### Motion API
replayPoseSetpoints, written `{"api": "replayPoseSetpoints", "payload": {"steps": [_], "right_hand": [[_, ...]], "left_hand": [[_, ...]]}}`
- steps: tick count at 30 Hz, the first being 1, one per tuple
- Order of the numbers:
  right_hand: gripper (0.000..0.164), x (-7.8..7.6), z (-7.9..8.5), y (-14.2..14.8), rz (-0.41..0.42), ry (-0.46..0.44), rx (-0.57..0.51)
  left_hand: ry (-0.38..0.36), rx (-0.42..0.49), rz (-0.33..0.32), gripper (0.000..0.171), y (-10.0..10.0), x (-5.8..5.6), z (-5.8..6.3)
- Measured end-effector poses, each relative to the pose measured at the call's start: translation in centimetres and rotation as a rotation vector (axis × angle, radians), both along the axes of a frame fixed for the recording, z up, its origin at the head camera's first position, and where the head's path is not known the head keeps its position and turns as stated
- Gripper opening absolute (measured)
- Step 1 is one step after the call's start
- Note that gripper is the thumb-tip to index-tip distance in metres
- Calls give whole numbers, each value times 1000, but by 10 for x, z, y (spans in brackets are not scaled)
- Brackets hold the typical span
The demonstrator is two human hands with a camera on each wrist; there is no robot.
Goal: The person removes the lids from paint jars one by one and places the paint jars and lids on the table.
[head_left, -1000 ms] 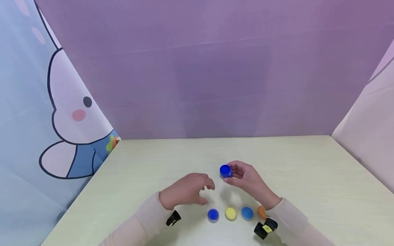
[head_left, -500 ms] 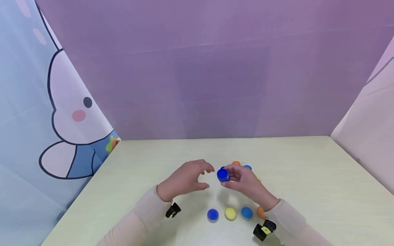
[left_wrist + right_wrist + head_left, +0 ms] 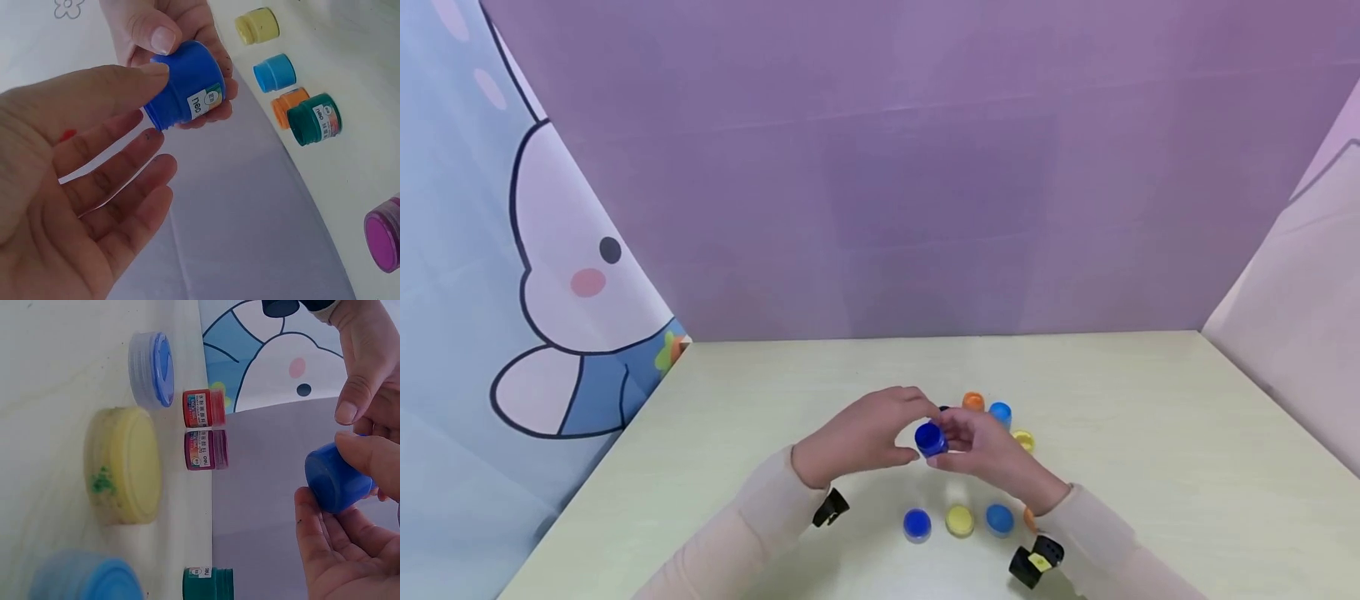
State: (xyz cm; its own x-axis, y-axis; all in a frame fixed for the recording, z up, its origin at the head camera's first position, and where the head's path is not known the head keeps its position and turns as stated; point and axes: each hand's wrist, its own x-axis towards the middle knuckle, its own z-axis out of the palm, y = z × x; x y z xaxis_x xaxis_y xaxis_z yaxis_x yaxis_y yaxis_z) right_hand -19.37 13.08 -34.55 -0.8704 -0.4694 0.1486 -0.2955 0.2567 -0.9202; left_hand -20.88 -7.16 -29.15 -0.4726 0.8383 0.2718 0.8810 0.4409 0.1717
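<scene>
My right hand [image 3: 996,454] grips a small blue paint jar [image 3: 931,439] above the table, its thumb and fingers around the body. The jar is tilted, with its mouth toward my left hand [image 3: 867,433]. In the left wrist view a label shows on the blue jar [image 3: 199,69]. My left thumb overlaps the rim there, and the other left fingers are spread loosely below it. In the right wrist view the left thumb tip lies just beyond the blue jar [image 3: 331,478]. Below the hands sit a blue lid [image 3: 917,524], a yellow lid [image 3: 959,520] and a light blue lid [image 3: 999,519].
Behind the right hand stand an orange jar [image 3: 973,401], a light blue jar [image 3: 1001,413] and a yellow jar [image 3: 1024,439]. A green jar [image 3: 315,120], a red jar [image 3: 203,408] and a purple jar [image 3: 205,450] show in the wrist views. An orange lid [image 3: 1030,520] is partly behind the right wrist.
The right hand has moved left and slightly down with the blue jar. My left hand has risen and moved right to meet it. The jars behind have come into sight.
</scene>
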Motion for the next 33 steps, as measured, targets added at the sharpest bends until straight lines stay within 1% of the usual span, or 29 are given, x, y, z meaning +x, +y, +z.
{"api": "replayPoseSetpoints", "payload": {"steps": [3, 9, 15, 19, 28, 33], "right_hand": [[45, -1, -3, -1, 14, -6, 8], [43, 0, -2, 0, 41, -36, 13], [37, 2, 3, -1, 95, -63, -10], [37, 3, 4, -2, 119, -86, -16], [42, 4, -1, -1, 140, -105, -10], [43, 3, -3, -1, 141, -68, 14]], "left_hand": [[11, -2, -26, 42, 1, 1, -1], [25, -18, -72, 36, 4, 1, -1], [32, -39, -94, 30, 5, 2, -1], [28, -56, -108, 28, 5, 2, -1], [29, -103, -112, 26, 6, 4, -1], [42, -112, -113, 24, 6, 4, 0]]}}
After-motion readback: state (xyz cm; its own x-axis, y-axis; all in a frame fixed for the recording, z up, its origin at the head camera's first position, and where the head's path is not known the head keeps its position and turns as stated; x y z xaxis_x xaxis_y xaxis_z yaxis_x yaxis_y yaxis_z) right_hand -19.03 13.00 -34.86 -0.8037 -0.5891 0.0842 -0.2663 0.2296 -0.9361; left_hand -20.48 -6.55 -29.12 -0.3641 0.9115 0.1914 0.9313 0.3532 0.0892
